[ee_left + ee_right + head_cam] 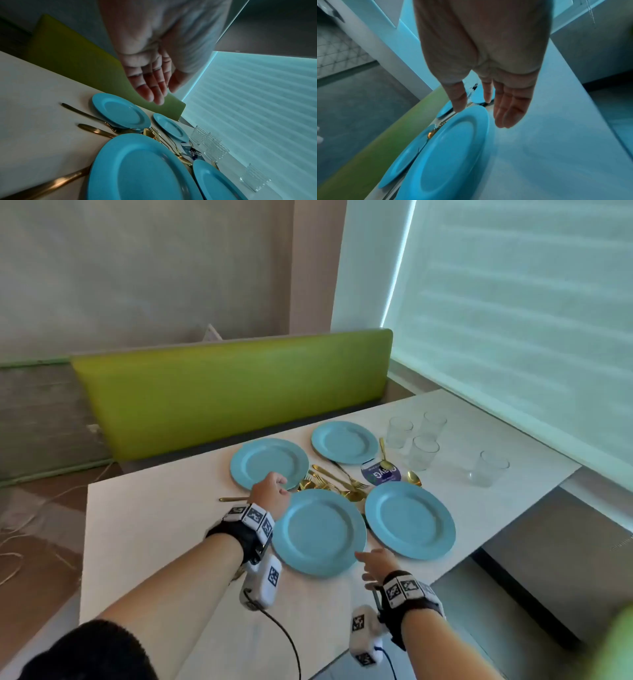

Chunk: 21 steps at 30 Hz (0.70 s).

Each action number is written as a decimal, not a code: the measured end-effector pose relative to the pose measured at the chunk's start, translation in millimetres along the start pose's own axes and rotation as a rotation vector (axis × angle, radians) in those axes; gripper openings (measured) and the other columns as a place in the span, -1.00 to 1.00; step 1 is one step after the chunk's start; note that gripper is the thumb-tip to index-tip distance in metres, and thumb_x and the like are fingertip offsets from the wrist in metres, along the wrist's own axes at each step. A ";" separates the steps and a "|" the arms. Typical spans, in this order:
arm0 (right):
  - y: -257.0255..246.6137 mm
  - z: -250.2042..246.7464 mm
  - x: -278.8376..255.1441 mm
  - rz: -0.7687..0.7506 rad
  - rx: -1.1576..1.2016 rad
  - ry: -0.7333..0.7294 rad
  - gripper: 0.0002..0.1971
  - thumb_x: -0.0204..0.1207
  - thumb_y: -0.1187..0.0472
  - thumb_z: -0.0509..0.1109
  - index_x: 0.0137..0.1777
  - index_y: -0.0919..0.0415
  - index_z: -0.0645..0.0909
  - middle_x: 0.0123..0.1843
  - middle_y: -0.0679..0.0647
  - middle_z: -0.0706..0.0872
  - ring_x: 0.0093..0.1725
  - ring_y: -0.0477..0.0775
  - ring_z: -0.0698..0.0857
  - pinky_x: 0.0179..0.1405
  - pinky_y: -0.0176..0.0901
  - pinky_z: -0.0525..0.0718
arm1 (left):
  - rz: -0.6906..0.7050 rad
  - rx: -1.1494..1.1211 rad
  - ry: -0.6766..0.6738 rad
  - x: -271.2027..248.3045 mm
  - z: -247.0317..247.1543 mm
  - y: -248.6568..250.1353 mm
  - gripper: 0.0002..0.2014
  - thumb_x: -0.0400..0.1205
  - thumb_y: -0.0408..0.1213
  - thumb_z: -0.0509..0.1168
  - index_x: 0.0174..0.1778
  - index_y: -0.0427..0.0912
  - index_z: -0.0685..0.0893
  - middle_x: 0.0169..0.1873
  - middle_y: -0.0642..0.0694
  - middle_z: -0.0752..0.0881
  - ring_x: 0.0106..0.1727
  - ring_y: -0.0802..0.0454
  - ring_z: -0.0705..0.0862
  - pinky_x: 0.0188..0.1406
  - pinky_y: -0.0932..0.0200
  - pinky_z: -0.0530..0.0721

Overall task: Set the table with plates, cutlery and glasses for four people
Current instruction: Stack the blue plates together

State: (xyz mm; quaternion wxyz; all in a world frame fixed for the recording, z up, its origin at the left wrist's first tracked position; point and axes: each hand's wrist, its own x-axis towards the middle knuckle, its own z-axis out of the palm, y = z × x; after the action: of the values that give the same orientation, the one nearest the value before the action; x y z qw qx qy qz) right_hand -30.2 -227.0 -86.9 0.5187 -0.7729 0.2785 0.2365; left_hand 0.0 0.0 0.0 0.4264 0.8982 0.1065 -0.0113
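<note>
I count four blue plates point(318, 530), four clear glasses point(424, 451), gold cutlery point(337, 481) at twelve o'clock; my left hand point(270, 491) and right hand point(378, 565) empty, fingers straight, pressed together.

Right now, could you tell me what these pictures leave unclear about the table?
- Cutlery pile: pieces overlap between the plates, so no count in any view.
- Label, head view: a spoon covers it; text unreadable.
- Near plate, right wrist view: motion blur hides whether the right hand touches it.
</note>
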 end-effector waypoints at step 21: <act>-24.3 -12.4 2.5 -0.034 0.439 0.159 -0.69 0.72 0.22 0.09 -0.22 0.29 0.52 -0.27 0.18 0.57 -0.32 0.11 0.60 -0.47 -0.08 0.63 | -0.108 0.020 -0.038 63.1 32.0 -13.1 -0.62 0.63 -0.29 0.24 0.36 -0.29 0.46 0.21 -0.26 0.68 0.26 -0.24 0.61 0.17 0.04 0.55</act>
State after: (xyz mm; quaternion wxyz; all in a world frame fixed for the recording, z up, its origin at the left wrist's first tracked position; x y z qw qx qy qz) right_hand -11.0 -231.6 -67.9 0.6547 -0.6623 0.3502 0.1002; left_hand 61.3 -5.1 -37.3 0.4181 0.8950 0.1466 -0.0525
